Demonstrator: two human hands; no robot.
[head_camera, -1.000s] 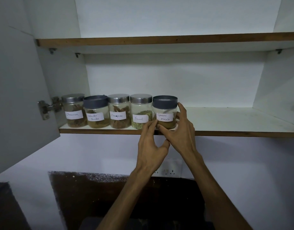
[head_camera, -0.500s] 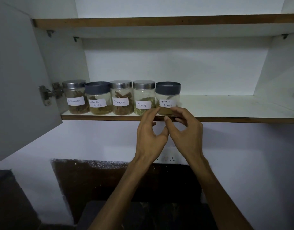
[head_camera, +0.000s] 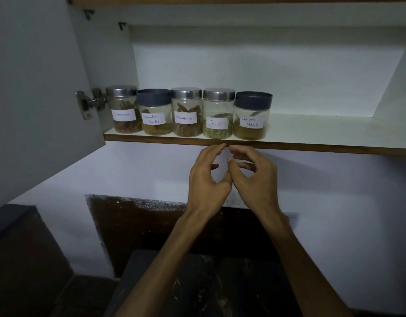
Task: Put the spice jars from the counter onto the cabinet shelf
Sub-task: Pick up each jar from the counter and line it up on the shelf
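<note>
Dark stone bench lies nearest, with no jar showing on the visible part. Above it the left hand and right hand hover side by side just under the shelf edge, fingers loosely curled, holding nothing. Beyond, five labelled spice jars stand upright in a tight row at the shelf's front left, labels facing out, likely for easy reading.
</note>
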